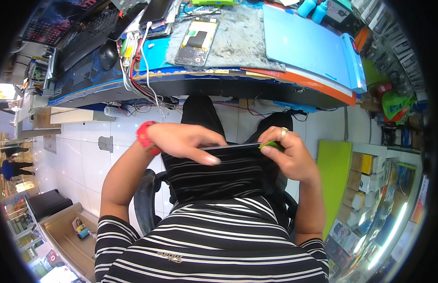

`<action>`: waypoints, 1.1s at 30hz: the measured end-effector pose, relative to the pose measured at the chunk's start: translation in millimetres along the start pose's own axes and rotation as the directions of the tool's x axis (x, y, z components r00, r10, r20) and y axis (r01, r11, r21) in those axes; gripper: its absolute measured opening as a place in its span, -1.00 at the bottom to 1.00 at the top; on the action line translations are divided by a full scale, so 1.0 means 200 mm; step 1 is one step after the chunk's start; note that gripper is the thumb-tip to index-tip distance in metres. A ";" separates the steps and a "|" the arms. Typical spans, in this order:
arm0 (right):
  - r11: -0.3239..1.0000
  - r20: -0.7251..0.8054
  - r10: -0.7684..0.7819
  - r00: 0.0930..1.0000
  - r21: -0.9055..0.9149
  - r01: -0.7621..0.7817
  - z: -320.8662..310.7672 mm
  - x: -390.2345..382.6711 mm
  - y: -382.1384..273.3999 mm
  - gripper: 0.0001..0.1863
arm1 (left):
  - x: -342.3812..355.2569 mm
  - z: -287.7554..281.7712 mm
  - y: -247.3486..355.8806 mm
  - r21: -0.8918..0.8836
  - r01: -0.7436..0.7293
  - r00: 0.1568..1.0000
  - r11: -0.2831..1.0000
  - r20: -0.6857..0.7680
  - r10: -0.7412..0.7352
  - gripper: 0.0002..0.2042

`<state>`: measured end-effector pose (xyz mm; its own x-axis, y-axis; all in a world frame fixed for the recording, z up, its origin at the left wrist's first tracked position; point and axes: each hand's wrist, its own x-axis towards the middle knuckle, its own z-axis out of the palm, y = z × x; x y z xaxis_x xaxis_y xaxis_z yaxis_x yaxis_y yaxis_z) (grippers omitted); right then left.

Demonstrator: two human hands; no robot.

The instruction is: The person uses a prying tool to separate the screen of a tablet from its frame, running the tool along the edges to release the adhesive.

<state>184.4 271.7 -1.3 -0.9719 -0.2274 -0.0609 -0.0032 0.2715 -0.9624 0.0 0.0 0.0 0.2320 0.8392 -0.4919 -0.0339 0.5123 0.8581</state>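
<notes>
A glossy black tablet-like slab (212, 174) rests on my lap, reflecting my striped shirt. My left hand (183, 141), with a red band at the wrist, grips the slab's top edge, thumb over the front and fingertips partly hidden behind it. My right hand (287, 153), wearing a ring, pinches a small bright green item (270, 144) against the slab's top right corner. I cannot make out exactly what the green item is.
The bench (228, 80) ahead holds an opened phone (195, 41) on a grey mat, a blue board (303, 37), cables, a keyboard and a mouse (108, 54). Chair armrests flank me. Shelves line the right; a person (16, 167) stands far left.
</notes>
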 end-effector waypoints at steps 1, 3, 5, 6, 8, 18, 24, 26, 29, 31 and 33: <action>0.995 -0.113 0.053 0.992 0.086 -0.044 0.01 -0.06 0.03 -0.96 | -0.06 0.02 -0.10 -0.254 -0.226 0.973 0.940 -0.099 0.208 -0.08; 0.976 -0.221 0.120 0.968 0.207 -0.074 0.09 -0.14 0.16 -0.96 | -0.12 0.09 -0.35 -0.514 -0.506 0.862 0.693 -0.281 0.421 -0.19; 0.931 -0.423 0.203 0.883 0.363 -0.040 0.15 -0.20 0.28 -0.96 | -0.06 0.28 -0.46 -0.688 -0.640 0.767 0.342 -0.544 0.341 -0.20; 0.904 -0.465 0.292 0.836 0.420 -0.083 0.15 -0.23 0.31 -0.96 | 0.01 0.37 -0.56 -0.657 -0.697 0.717 0.288 -0.651 0.249 -0.29; 0.905 -0.505 0.348 0.790 0.401 -0.142 0.20 -0.23 0.32 -0.96 | 0.09 0.46 -0.51 -0.443 -0.641 0.602 0.627 -0.796 0.054 -0.47; 0.965 -0.397 0.246 0.884 0.184 -0.186 0.38 -0.20 -0.10 -0.89 | -0.33 -0.11 -0.05 -0.081 -0.268 0.761 0.960 -0.629 0.159 -0.69; 0.989 -0.623 0.026 0.782 -0.098 -0.110 0.46 -0.09 -0.06 -0.91 | -0.17 -0.13 0.04 -0.053 -0.143 0.851 0.988 -0.516 0.096 -0.65; 0.988 -0.643 -0.003 0.765 -0.121 -0.098 0.49 -0.08 -0.04 -0.91 | -0.16 -0.13 0.03 -0.049 -0.149 0.845 0.988 -0.526 0.101 -0.64; 0.985 -0.647 -0.020 0.762 -0.143 -0.095 0.50 -0.08 -0.03 -0.90 | -0.15 -0.13 0.03 -0.063 -0.157 0.847 0.986 -0.521 0.102 -0.64; 0.978 -0.647 -0.048 0.761 -0.185 -0.096 0.50 -0.08 -0.02 -0.91 | -0.15 -0.14 0.02 -0.075 -0.161 0.850 0.984 -0.518 0.099 -0.64; 0.978 -0.647 -0.055 0.761 -0.190 -0.090 0.51 -0.07 -0.02 -0.91 | -0.15 -0.13 0.01 -0.087 -0.165 0.852 0.982 -0.514 0.097 -0.63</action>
<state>222.1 178.6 -24.5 -0.8914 0.4169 0.1779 0.0401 0.4635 -0.8852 -33.4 -19.3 13.5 -0.3055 0.8587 -0.4115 -0.1564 0.3811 0.9112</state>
